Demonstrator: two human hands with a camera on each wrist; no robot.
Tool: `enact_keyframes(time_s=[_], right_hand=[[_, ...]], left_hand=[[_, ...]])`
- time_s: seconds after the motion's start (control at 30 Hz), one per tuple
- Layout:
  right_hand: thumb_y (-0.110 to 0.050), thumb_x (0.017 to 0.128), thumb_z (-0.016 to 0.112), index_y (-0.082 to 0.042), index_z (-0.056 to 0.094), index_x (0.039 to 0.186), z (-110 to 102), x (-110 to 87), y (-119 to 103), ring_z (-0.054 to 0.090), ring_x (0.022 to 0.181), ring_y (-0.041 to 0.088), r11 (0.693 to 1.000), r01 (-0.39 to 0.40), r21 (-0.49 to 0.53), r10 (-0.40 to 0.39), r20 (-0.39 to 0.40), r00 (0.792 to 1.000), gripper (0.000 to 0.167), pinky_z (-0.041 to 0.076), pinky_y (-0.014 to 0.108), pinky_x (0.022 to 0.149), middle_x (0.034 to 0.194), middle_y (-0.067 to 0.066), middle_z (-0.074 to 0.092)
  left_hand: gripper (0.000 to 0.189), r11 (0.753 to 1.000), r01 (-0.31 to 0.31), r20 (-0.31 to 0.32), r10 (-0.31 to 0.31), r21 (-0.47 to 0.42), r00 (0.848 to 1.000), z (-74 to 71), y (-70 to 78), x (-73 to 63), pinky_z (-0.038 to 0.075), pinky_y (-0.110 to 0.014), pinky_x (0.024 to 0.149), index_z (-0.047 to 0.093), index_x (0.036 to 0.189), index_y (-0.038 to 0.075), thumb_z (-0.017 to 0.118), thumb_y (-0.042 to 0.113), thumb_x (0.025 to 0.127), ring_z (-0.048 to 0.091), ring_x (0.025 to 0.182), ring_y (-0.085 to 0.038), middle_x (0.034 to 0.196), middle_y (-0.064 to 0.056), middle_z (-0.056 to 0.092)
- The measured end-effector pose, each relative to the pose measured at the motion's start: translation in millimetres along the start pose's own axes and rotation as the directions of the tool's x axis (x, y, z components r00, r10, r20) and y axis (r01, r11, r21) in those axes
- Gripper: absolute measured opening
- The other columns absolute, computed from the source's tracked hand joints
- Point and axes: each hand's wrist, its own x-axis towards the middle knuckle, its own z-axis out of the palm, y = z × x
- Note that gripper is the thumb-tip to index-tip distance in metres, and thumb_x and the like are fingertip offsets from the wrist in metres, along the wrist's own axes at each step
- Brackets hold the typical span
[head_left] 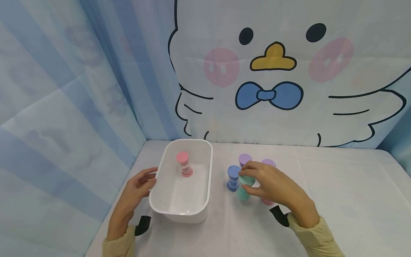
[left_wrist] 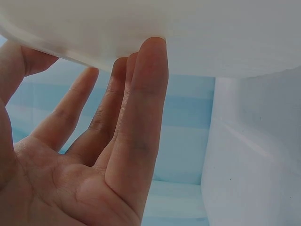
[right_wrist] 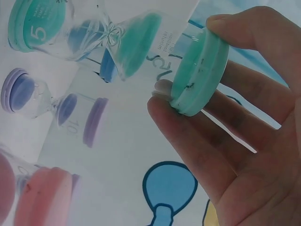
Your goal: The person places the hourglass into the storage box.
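Note:
With the fingertips of my left hand (head_left: 136, 191) I touch the left side of a white plastic bin (head_left: 183, 195). Those fingers (left_wrist: 146, 94) reach up nearly straight under the bin's rim in the left wrist view. A pink hourglass (head_left: 183, 157) stands upright inside the bin. My right hand (head_left: 273, 184) pinches the top cap of a green hourglass (right_wrist: 204, 70) between thumb and fingers; it is marked 5. Close on its left stands a blue hourglass (head_left: 233, 172). Two purple hourglasses, one at the back (head_left: 245, 158), and another pink hourglass (head_left: 268, 202) are partly hidden by my right hand.
A white cloth covers the table (head_left: 350, 200). Behind it hangs a curtain (head_left: 273, 125) printed with a cartoon bird, and a blue-striped curtain (head_left: 64, 117) runs along the left side. Dark straps (head_left: 143, 225) show at both wrists.

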Motion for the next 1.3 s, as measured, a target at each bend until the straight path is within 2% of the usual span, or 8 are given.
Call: enact_keyframes(time_s=[0.13,0.27,0.57,0.87,1.3], right_hand=[[-0.02,0.08,0.083,-0.007,0.076,0.105,-3,2.1,-2,0.066,0.093,0.011,1.0,0.001,-0.005,-0.001,-0.012,1.0,0.03,0.058,0.028,0.08,0.108,0.001,0.068],[-0.021,0.08,0.083,-0.007,0.076,0.105,-6,6.1,-3,0.066,0.091,0.01,1.0,0.006,-0.009,-0.007,-0.032,0.999,0.029,0.058,0.027,0.08,0.108,0.0,0.068],[-0.024,0.083,0.081,-0.008,0.075,0.107,-14,17.4,-10,0.066,0.091,0.012,1.0,-0.013,-0.001,0.013,-0.026,1.0,0.03,0.058,0.028,0.08,0.108,0.0,0.068],[-0.021,0.081,0.081,-0.006,0.075,0.105,-20,25.8,-13,0.066,0.089,0.01,0.999,0.037,0.014,-0.037,-0.057,0.998,0.029,0.058,0.027,0.077,0.105,0.0,0.068],[-0.022,0.082,0.081,-0.007,0.076,0.104,-23,29.5,-20,0.066,0.091,0.011,1.0,0.019,0.012,-0.019,-0.037,0.999,0.027,0.058,0.027,0.078,0.105,0.0,0.068]], left_hand=[[0.048,1.0,-0.011,0.003,0.011,-0.004,1.0,0.3,-0.1,-0.4,0.056,-0.029,0.083,0.051,0.142,0.011,0.062,0.029,0.099,0.065,0.106,-0.009,0.137,-0.018,0.057],[0.048,1.0,-0.014,0.0,0.014,-0.003,1.0,0.6,0.1,-0.6,0.056,-0.03,0.083,0.052,0.142,0.012,0.062,0.029,0.099,0.065,0.108,-0.013,0.136,-0.018,0.058],[0.048,1.0,-0.016,-0.002,0.016,-0.002,1.0,0.1,-0.8,-0.5,0.057,-0.031,0.083,0.052,0.142,0.011,0.062,0.03,0.099,0.065,0.109,-0.016,0.137,-0.018,0.058],[0.049,1.0,0.003,-0.002,-0.003,0.005,1.0,0.5,-0.4,1.1,0.057,-0.034,0.086,0.051,0.142,0.012,0.062,0.031,0.099,0.062,0.116,-0.028,0.138,-0.017,0.057],[0.049,1.0,0.002,-0.006,-0.002,0.016,1.0,0.7,0.1,1.0,0.057,-0.036,0.086,0.051,0.142,0.012,0.063,0.032,0.098,0.062,0.116,-0.029,0.137,-0.018,0.057]])
